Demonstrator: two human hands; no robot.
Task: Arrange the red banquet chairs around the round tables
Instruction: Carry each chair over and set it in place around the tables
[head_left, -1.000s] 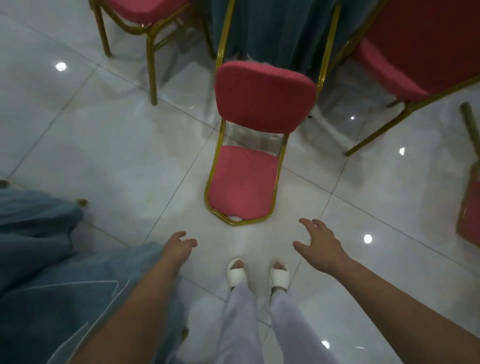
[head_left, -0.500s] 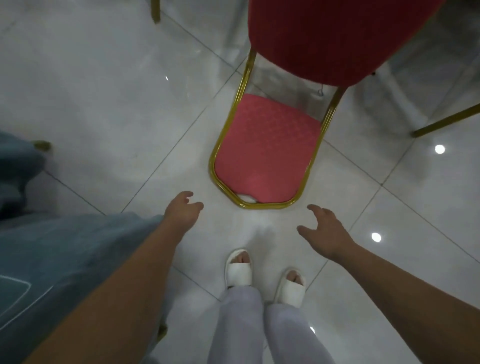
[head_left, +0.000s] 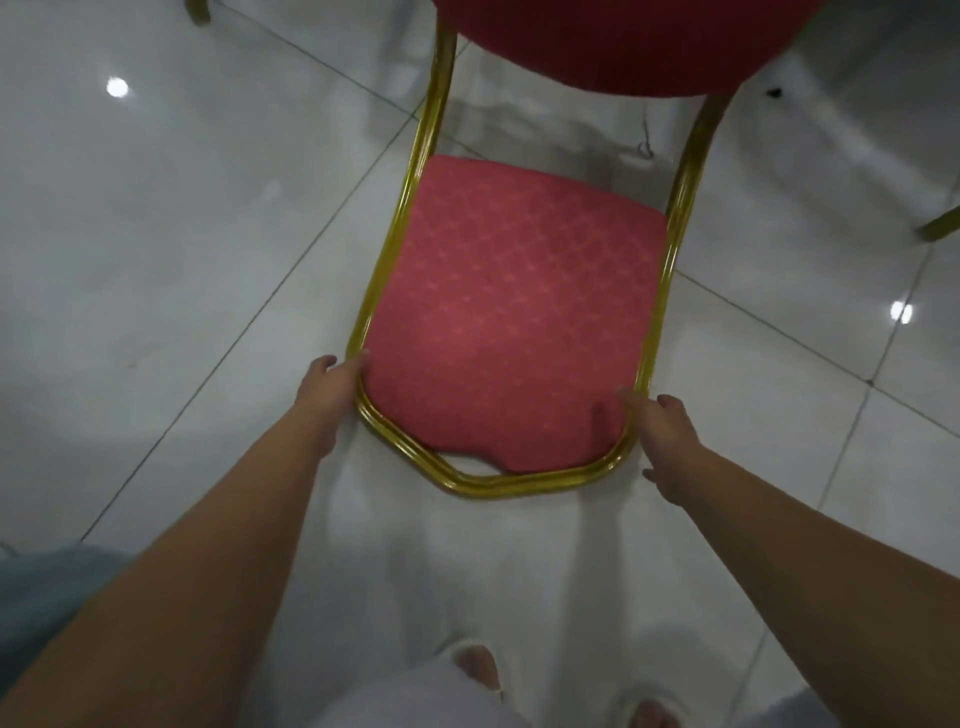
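A red banquet chair (head_left: 511, 306) with a gold tube frame stands on the floor right in front of me, its seat's front edge toward me. Its dark red backrest (head_left: 613, 41) fills the top of the view. My left hand (head_left: 328, 397) holds the frame at the seat's front left corner, fingers curled against the tube. My right hand (head_left: 662, 441) grips the front right corner, with the thumb on the cushion's edge. No round table is in view.
Glossy white floor tiles (head_left: 156, 249) surround the chair. Gold legs of other chairs (head_left: 941, 228) show at the right edge and top left. A blue-grey cloth (head_left: 36, 597) hangs at bottom left. My feet in white sandals (head_left: 475, 670) stand just behind the seat.
I have leaned in closer to the chair. Both hands moved forward from open air and took hold of the seat frame's front corners.
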